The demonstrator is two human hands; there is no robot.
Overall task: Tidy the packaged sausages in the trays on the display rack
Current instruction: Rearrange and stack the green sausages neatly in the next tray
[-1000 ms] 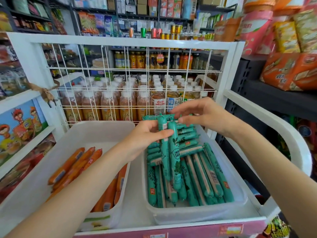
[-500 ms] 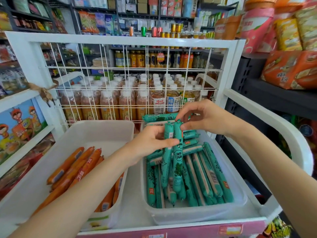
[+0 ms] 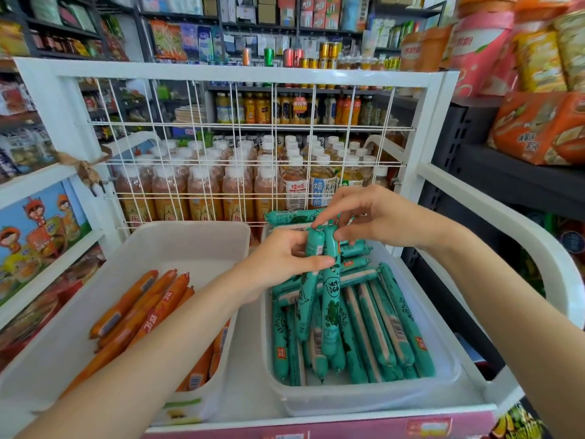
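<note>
Broadly, the scene is filled by a shop interior: dark shelving (image 3: 493, 172) along the right is stacked with orange snack packs (image 3: 541, 128) and pink tubs (image 3: 481, 45), and further shelves at the back are lined with boxes, cans and juice bottles. In front of these a white display rack (image 3: 240, 72) is seen, closed at the rear by a white wire grid (image 3: 221, 147), behind which rows of white-capped tea bottles (image 3: 202, 191) are ranged. A printed cartoon panel (image 3: 38, 229) is fixed at the left side of the rack, and a pink price strip (image 3: 348, 430) is run along its front edge.

On the rack's white top shelf two trays are set side by side, just apart. The left tray (image 3: 196, 236), opaque white, is loaded with orange sausages (image 3: 148, 308) laid roughly lengthwise. The right tray (image 3: 364, 400), translucent, is packed with green sausages (image 3: 392, 321), most laid front to back, a few crosswise at the far end.

Two green sausages (image 3: 329, 299) are held nearly upright above the right tray, their lower ends hanging over the pile. The left hand (image 3: 278, 261) is closed round their upper parts with thumb and fingers; their top ends are pinched by the fingertips of the right hand (image 3: 380, 217)
</note>
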